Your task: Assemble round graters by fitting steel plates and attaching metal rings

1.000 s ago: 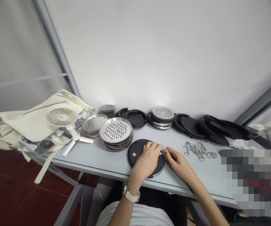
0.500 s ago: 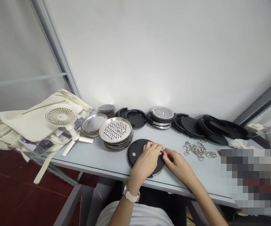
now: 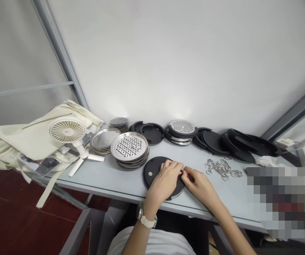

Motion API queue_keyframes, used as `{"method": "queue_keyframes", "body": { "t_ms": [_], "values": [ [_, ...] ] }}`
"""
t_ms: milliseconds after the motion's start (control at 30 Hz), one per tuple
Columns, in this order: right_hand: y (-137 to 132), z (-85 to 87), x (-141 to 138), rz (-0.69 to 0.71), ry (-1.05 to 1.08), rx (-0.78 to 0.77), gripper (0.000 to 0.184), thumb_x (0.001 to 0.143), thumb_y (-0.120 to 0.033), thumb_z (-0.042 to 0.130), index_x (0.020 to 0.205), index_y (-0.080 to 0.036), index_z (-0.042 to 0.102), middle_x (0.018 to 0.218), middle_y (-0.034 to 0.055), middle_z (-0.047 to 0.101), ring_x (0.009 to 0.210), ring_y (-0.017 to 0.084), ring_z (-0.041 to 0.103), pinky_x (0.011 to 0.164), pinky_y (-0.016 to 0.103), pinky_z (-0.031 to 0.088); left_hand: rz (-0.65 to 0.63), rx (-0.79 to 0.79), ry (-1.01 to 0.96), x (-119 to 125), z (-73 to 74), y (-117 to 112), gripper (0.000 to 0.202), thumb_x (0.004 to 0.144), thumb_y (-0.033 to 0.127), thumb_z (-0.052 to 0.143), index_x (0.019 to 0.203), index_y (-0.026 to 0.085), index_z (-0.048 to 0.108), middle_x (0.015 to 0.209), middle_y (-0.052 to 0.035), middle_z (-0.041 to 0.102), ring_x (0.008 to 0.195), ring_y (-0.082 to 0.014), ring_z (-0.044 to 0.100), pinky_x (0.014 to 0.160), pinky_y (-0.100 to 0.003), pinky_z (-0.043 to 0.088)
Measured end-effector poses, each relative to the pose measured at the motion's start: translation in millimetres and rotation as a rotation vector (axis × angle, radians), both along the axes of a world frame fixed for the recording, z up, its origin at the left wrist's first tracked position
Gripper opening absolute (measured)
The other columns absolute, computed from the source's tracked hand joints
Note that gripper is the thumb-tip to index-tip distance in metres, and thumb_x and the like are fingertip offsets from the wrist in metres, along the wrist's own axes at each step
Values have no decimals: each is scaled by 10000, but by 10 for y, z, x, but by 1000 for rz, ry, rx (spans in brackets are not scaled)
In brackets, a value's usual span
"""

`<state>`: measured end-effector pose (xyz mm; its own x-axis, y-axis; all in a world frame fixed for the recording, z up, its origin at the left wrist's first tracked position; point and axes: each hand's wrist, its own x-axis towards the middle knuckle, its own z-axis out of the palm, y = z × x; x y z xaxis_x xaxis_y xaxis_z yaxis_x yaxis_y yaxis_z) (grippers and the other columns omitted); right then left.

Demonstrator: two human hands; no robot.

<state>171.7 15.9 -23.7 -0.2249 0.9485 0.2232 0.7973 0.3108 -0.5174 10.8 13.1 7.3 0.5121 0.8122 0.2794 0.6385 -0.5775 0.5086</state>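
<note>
A round black disc (image 3: 152, 165) with a pale dot lies near the table's front edge, a metal rim showing at its lower right. My left hand (image 3: 167, 177) rests across it, fingers together and bent at its right edge. Beside that edge, my right hand (image 3: 196, 182) has thumb and forefinger pinched close to the left fingertips; whatever they hold is too small or hidden to name. To the right of my right hand lies a heap of metal wire clips (image 3: 223, 168). Left of the disc stands a stack of round metal grater plates (image 3: 130, 147).
Further back are smooth metal discs (image 3: 105, 138), black round trays (image 3: 152, 133), a grater-topped stack (image 3: 183, 127) and more black parts (image 3: 216, 142). A small white fan (image 3: 68, 131) stands by a cream bag (image 3: 33, 138) at the left. A blurred patch (image 3: 282, 202) covers the right.
The view has shifted very slightly. Both hands keep nearly the same place on and beside the black disc.
</note>
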Motion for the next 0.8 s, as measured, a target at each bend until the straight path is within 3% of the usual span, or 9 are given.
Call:
{"method": "queue_keyframes", "body": {
  "t_ms": [233, 600, 800],
  "values": [
    [-5, 15, -4, -22, -9, -6, 235, 868, -308, 390, 649, -225, 364, 554, -26, 474, 517, 136, 437, 525, 234, 293, -6, 8, 15, 1, 6, -7, 241, 962, 151, 316, 1111, 218, 493, 1090, -33, 570, 1013, -197, 451, 901, -353, 378],
    [-22, -5, -3, -35, 39, -5, 273, 851, -311, 414, 613, -218, 319, 523, -55, 391, 488, 107, 370, 513, 222, 269, 59, 53, 50, 22, -25, 32, 191, 958, 152, 327, 985, 203, 508, 1026, -27, 574, 986, -186, 490, 890, -333, 372],
    [-21, 10, -10, -48, 137, 20, 283, 899, -352, 377, 653, -223, 320, 539, -68, 345, 502, 105, 332, 523, 212, 290, 114, 12, 29, 13, -1, 26, 218, 960, 166, 333, 1154, 192, 430, 1110, -67, 553, 1068, -192, 496, 942, -349, 375]
  ]
}}
